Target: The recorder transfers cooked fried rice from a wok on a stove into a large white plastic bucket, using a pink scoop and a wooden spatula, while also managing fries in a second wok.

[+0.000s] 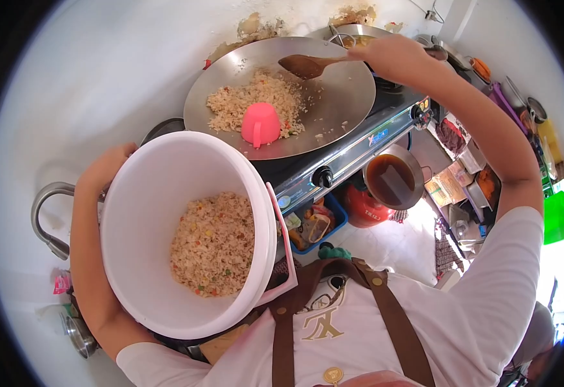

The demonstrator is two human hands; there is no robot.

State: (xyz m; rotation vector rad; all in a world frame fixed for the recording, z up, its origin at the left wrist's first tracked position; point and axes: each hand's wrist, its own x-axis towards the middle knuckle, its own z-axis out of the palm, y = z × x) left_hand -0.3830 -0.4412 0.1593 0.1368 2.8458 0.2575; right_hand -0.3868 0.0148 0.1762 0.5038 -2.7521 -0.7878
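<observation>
My right hand [392, 57] grips the handle of a wooden spatula [306, 66], whose blade is over the upper part of a large metal wok [335, 111]. Fried rice [257, 94] lies in the wok, and a pink plastic cup [261, 123] rests upside down at its lower edge. My left arm wraps around a white plastic bucket [136, 213], tilted so its mouth faces up towards me. At the bucket's far rim is my left hand [105, 167], its fingers mostly hidden behind the wall. More fried rice [214, 244] with bits of vegetable lies inside the bucket.
The wok sits on a gas stove [354, 145] with black knobs. Behind my right hand is another pan [366, 33]. A pot of brown liquid [390, 179] stands below the stove front, near a red gas cylinder [366, 210] and a blue basket [342, 225]. A curved faucet [40, 208] is at left.
</observation>
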